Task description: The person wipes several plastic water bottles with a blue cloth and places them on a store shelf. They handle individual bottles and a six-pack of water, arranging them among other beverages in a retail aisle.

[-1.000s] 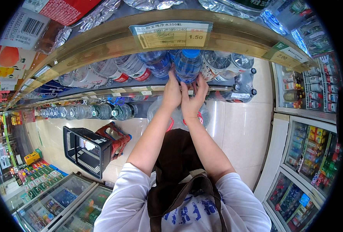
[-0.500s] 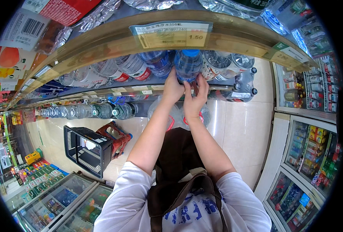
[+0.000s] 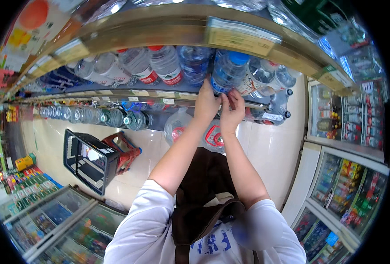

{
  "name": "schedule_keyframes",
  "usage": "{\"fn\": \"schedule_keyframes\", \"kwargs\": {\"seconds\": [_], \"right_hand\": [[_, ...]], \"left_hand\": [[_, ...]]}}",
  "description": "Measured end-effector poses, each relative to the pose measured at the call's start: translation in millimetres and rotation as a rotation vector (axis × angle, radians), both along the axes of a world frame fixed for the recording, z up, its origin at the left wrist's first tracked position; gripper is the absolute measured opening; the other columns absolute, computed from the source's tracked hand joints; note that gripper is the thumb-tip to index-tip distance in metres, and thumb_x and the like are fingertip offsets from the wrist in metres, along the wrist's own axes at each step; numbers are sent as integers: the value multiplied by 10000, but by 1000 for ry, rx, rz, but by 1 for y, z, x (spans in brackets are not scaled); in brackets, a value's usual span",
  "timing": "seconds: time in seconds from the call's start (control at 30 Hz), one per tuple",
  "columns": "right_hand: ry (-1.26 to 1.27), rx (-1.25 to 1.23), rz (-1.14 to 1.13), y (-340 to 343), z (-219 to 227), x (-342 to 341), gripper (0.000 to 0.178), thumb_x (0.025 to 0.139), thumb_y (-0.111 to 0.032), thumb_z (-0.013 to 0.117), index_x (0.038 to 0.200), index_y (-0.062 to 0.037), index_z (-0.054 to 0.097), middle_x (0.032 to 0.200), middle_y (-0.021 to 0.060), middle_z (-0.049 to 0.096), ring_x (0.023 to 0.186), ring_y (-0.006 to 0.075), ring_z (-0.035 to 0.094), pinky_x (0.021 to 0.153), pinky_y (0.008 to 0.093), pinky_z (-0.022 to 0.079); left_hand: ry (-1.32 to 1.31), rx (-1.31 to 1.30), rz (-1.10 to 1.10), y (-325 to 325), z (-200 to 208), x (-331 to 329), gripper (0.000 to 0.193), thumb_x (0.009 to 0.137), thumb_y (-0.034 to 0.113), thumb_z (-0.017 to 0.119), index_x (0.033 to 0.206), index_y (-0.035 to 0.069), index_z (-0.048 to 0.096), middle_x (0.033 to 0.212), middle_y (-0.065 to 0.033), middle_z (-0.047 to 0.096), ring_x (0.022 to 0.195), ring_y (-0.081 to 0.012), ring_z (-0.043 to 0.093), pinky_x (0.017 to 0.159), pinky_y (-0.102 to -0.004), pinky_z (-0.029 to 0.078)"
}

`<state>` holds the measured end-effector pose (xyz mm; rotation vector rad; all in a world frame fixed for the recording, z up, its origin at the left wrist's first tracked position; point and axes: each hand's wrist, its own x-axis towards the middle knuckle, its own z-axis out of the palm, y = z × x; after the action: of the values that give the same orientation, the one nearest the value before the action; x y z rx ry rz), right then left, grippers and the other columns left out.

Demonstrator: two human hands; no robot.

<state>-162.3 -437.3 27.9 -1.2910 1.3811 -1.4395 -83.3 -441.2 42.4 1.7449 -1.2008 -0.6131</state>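
Observation:
A clear water bottle with a blue cap and blue label (image 3: 228,72) stands on the shelf, leaning slightly in the view, in front of another bottle. My left hand (image 3: 207,103) is closed at its lower left side, fingers reaching up between it and the neighbouring blue-labelled bottle (image 3: 194,66). Against the bottle's base on the right, my right hand (image 3: 233,112) has its fingers bent, with the thumb close to my left thumb. My fingertips are partly hidden. To the right is a bottle with a patterned white label (image 3: 254,78); red-capped bottles (image 3: 165,66) stand to the left.
A shelf edge with price tags (image 3: 243,37) runs above my hands, and a lower shelf rail (image 3: 153,93) below. Large jugs with red handles (image 3: 215,135) stand under my forearms. On the floor at left is a black basket (image 3: 89,160); glass-door coolers (image 3: 349,176) line the right.
The view has shifted and turned a little. My hands have slid lower on the blue-capped bottle, toward its base at the shelf's front edge. The bottle appears tilted more to the right.

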Motion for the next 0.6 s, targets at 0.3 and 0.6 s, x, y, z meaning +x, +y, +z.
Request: {"fn": "schedule_keyframes", "kwargs": {"seconds": [0.3,0.6], "right_hand": [[136,-60,277,39,4,-12,256,776,-76,554,1007,8,483,843,54,496,705,115,472,664,241,386],[399,393,1242,155,-55,-83,174,809,-69,502,975,-20,511,726,3,491,611,64,427,554,200,358]], "left_hand": [[-84,-165,121,105,-16,-13,542,711,74,580,1177,-34,326,1184,-229,381,1115,-348,370,922,-370,313],[-105,319,1349,485,-105,-91,407,735,29,527,1129,11,428,1137,-145,449,1077,-284,400,925,-350,298]]}}
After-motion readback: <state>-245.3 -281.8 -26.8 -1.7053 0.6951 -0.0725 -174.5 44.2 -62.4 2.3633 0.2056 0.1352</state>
